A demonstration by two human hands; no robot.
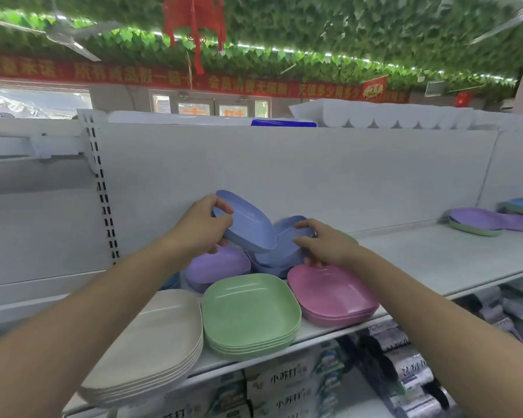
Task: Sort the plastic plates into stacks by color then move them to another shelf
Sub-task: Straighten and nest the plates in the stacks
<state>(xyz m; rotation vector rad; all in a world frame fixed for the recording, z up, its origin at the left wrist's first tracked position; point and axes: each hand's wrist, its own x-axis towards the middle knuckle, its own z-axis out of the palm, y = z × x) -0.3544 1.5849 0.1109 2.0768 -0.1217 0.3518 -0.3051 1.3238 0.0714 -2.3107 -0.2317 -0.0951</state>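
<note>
The boxes (277, 384) under the shelf (429, 260) carried the characters 小苏打, readable on two of them; the red banner (194, 79) along the far wall bore yellow Chinese writing too blurred to read in full, though 会员 and 多少用多少 could be made out

On the shelf stood a beige stack (151, 348) of about five plates at the front left, a green stack (251, 315) of about four just beside it, and a pink stack (329, 294) of about three to the right of that. Behind the green stack lay a purple stack (218, 267), its count hidden, and next to it a blue stack (281, 254) against the back panel, count also unclear

The left hand (200, 233) gripped one blue plate (245, 224) by its near edge, fingers curled over the rim and thumb beneath, holding it tilted in the air above the purple and blue stacks. The right hand (326, 245) held the top of the blue stack, fingers curled over its rim, the heel of the hand just above the back of the pink stack

Far to the right on the same shelf lay more loose plates (477, 221), well apart from the sorted stacks: purple over green, with blue and green ones behind

Rolls (405, 375) in printed wrappers filled the shelf below on the right
</note>
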